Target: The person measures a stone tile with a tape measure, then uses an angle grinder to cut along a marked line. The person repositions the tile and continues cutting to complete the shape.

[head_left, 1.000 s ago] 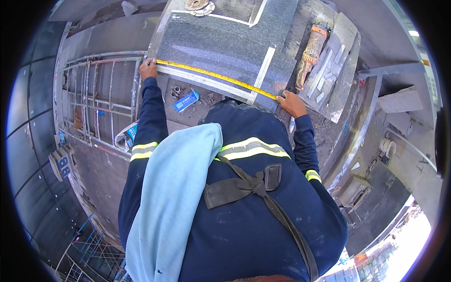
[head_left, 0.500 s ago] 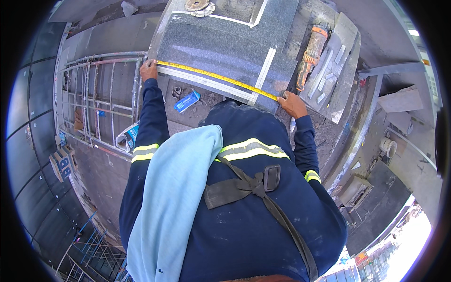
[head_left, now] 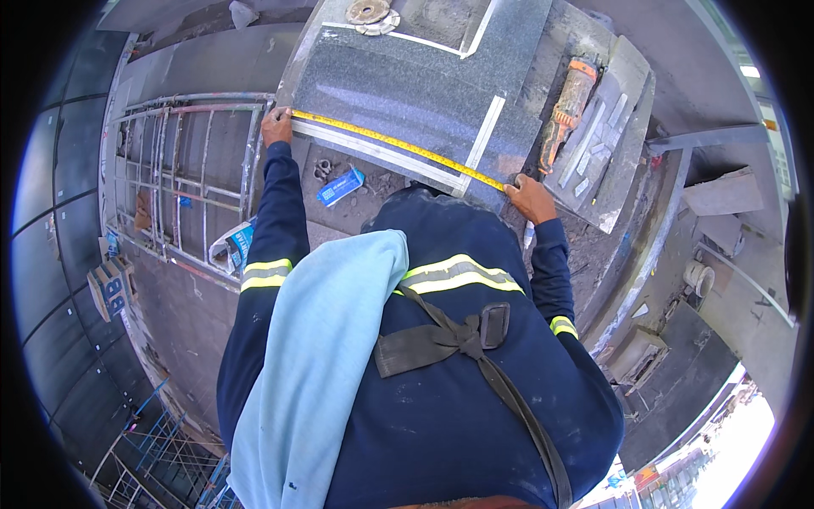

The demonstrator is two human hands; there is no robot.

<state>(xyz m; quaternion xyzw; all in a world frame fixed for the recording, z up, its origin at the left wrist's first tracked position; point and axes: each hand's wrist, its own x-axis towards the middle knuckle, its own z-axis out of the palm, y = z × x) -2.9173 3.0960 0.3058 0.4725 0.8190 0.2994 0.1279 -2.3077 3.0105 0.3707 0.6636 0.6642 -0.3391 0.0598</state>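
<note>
A yellow tape measure (head_left: 398, 143) lies stretched across a dark grey speckled stone slab (head_left: 381, 93), close to its near edge. At the slab's left edge my left hand (head_left: 276, 126) pinches one end of the blade. My right hand (head_left: 532, 200) is closed on the other end near the right corner; its fingers hide most of what they grip there. White strips mark the slab: one long strip (head_left: 381, 156) runs just nearer than the blade, and a crosswise strip (head_left: 485, 136) passes under it.
An orange angle grinder (head_left: 564, 114) and narrow stone offcuts (head_left: 598, 140) lie right of the slab. Round cutting discs (head_left: 370, 13) rest at its far side. A blue packet (head_left: 341, 186) is on the dusty ground before me. Metal framing (head_left: 195, 174) stands at left.
The slab and both hands sit slightly farther right in the picture, as the view has shifted a little. The blade remains stretched between my hands.
</note>
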